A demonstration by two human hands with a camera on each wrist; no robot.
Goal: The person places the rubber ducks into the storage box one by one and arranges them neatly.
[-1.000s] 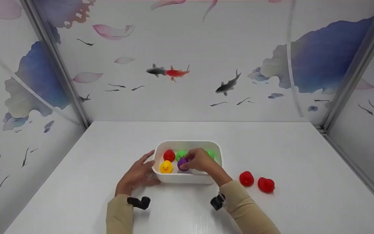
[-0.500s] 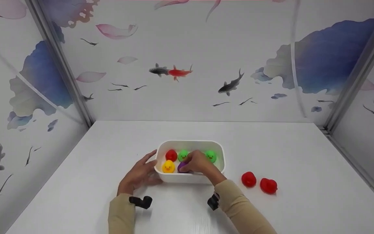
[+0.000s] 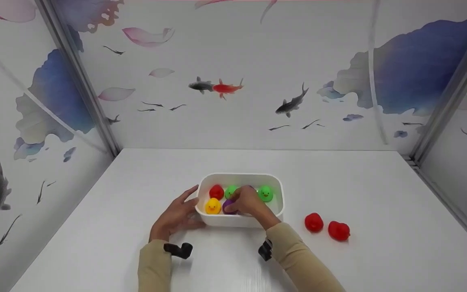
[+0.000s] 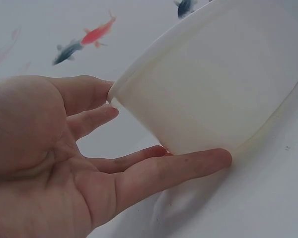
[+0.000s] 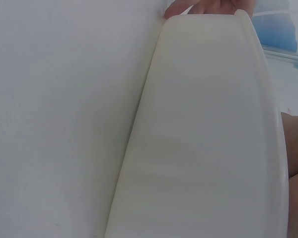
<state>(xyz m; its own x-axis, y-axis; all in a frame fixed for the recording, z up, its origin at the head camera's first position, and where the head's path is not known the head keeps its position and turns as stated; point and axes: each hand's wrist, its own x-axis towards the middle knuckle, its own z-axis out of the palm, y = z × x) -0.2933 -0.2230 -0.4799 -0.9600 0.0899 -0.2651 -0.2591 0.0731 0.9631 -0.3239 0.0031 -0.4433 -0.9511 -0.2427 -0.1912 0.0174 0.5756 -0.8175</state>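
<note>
A white rectangular box (image 3: 233, 220) stands on the table with small toy ducks inside. My right hand (image 3: 249, 201) reaches over its front wall and pinches a purple toy duck (image 3: 228, 207) low in the box, partly hidden by the fingers. A yellow duck (image 3: 213, 206) sits just left of it. Behind are a red toy (image 3: 216, 192), a green duck (image 3: 230, 192) partly covered by the hand, and another green duck (image 3: 265, 194) to the right. My left hand (image 3: 180, 213) touches the box's left end with fingers mostly straight; in the left wrist view the box end (image 4: 213, 84) meets its fingertips.
Two red toys (image 3: 313, 222) lie on the white table (image 3: 379, 194) to the right of the box. Printed panels (image 3: 233, 48) enclose the table at the back and both sides. The box's outer wall (image 5: 198, 124) fills much of the right wrist view.
My right hand has lowered the purple duck into the box, and its forearm has shifted left. The right green duck shows more fully. My left hand stays at the box, while the whole view drifts slightly.
</note>
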